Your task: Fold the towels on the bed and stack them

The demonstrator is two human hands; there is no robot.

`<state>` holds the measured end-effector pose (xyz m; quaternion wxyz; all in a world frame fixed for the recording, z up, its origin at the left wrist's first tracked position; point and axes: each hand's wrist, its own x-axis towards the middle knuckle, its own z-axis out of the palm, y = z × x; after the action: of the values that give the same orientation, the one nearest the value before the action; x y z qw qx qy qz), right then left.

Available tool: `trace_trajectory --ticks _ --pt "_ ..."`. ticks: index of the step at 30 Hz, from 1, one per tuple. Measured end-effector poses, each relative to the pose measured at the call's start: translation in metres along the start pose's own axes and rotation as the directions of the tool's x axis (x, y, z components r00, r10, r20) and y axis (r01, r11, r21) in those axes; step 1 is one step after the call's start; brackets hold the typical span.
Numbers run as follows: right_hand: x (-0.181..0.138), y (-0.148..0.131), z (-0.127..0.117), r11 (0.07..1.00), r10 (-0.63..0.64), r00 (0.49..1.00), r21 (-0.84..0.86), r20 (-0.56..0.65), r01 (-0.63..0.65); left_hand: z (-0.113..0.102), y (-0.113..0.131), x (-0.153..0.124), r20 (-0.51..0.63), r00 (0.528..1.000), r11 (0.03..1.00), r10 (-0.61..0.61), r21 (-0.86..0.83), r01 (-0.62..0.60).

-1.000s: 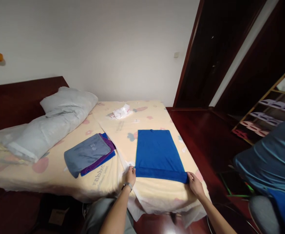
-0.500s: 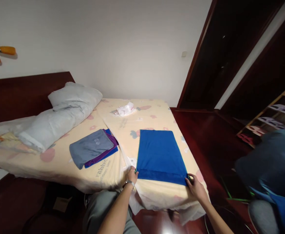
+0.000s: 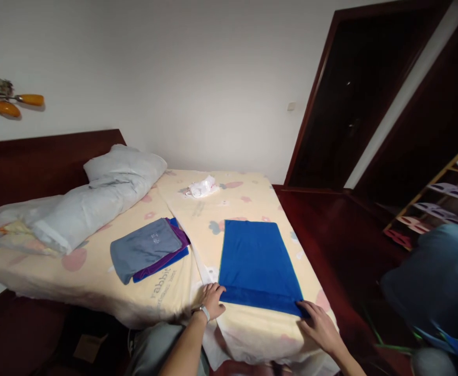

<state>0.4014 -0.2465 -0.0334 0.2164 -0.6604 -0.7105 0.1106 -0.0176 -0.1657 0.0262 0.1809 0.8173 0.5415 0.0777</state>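
A blue towel lies flat on the bed, with a narrow strip along its near edge folded over. At its near left corner is my left hand, fingers apart, the fingertips touching the cloth's edge. My right hand rests at the near right corner, index finger on the cloth and thumb held away from it. Neither hand grips anything. To the left lies a stack of folded cloths: a grey cloth on top, a purple cloth and blue cloth below.
The patterned bed sheet has a crumpled white plastic bag at the back. A bagged quilt lies by the dark headboard. To the right stand a shoe rack and a dark blue heap beside the bed.
Both hands have loosened from pinching the towel's near corners, and their fingers are now apart. The towel stays flat with its near strip folded. My view has tilted slightly upward.
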Motion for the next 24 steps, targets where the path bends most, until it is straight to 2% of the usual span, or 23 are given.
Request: trace_trajectory --ticks 4,6,10,13,17,19,21,24 --pt "0.005 0.007 0.0 0.993 0.058 0.998 0.101 -0.027 -0.055 0.0 -0.007 0.005 -0.048 0.996 0.997 -0.078 -0.009 0.077" --pt "0.01 0.01 0.0 0.974 0.146 0.989 0.179 -0.034 -0.138 0.0 -0.009 0.009 -0.092 0.989 0.993 -0.113 -0.048 0.109" --pt "0.02 0.008 0.0 0.881 0.355 0.934 0.325 0.024 -0.343 0.002 -0.01 0.017 -0.174 0.971 0.982 -0.166 -0.115 0.147" --pt "0.027 0.006 0.0 0.83 0.424 0.906 0.396 0.009 -0.392 0.005 -0.012 0.025 -0.256 0.952 0.976 -0.168 -0.18 0.124" --pt "0.035 0.003 -0.002 0.794 0.486 0.873 0.442 -0.047 -0.418 0.013 -0.015 0.037 -0.351 0.917 0.937 -0.187 -0.345 0.06" --pt "0.039 0.001 -0.002 0.791 0.488 0.87 0.454 -0.063 -0.411 0.016 -0.016 0.042 -0.332 0.914 0.894 -0.233 -0.443 0.068" --pt "0.043 -0.001 -0.001 0.795 0.486 0.871 0.453 -0.076 -0.404 0.018 -0.015 0.047 -0.266 0.922 0.857 -0.282 -0.503 0.117" --pt "0.048 -0.005 -0.003 0.798 0.497 0.863 0.436 -0.089 -0.415 0.02 -0.012 0.052 -0.196 0.924 0.852 -0.329 -0.484 0.201"
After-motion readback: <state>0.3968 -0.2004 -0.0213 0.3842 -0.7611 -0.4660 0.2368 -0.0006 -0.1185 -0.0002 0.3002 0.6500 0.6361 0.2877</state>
